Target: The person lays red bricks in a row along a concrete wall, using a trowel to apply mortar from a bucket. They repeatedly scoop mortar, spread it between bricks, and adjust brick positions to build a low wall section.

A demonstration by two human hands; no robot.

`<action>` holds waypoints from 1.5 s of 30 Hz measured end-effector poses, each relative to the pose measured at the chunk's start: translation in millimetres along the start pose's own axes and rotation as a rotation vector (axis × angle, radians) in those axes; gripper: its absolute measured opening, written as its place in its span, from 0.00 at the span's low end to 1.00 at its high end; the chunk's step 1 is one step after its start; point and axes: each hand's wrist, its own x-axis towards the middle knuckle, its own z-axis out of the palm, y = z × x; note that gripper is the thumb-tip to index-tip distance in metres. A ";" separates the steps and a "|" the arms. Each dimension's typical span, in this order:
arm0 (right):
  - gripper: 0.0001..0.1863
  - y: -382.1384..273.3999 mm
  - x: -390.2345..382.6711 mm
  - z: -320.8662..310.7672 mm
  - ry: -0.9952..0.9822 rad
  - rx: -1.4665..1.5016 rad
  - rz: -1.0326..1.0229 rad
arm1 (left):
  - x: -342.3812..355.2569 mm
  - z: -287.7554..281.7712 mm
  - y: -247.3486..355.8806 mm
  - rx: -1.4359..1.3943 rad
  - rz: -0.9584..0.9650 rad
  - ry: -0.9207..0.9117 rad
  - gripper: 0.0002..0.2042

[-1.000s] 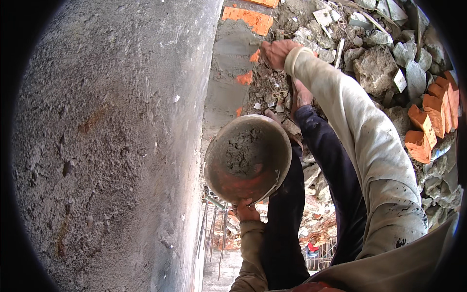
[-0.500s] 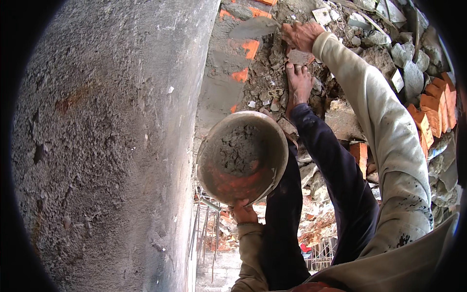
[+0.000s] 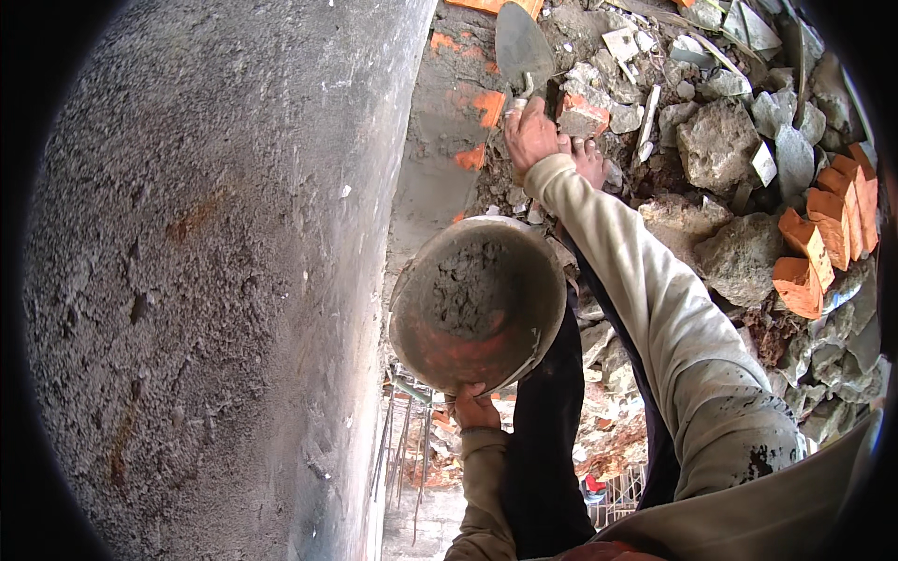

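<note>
My left hand (image 3: 475,409) grips the near rim of a round bucket (image 3: 412,327), its thumb over the edge. Wet grey mortar (image 3: 472,288) lies in the bottom of the bucket, which tilts so its inside shows. Farther out, my right hand (image 3: 533,136) is closed round the handle of a trowel (image 3: 524,47). The trowel's grey blade points away from me, over the far end of a brick course (image 3: 430,168) smeared with mortar. Orange brick shows through the mortar in patches. My bare foot (image 3: 588,161) rests on the rubble just right of that hand.
A rough grey concrete wall (image 3: 215,280) fills the left side, close to the bucket. Broken concrete chunks (image 3: 718,145) and rubble cover the right. Several orange bricks (image 3: 832,224) stand stacked at far right. Thin steel rods (image 3: 402,449) stick out below the bucket.
My right hand has come nearer and to the left, and the trowel blade has swung from pointing left to pointing away. The bucket stays in my left hand, shifted slightly right in view.
</note>
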 end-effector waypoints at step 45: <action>0.20 -14.3 16.5 8.6 -0.486 0.314 0.187 | 36.4 -45.6 -5.6 0.206 0.045 0.068 0.20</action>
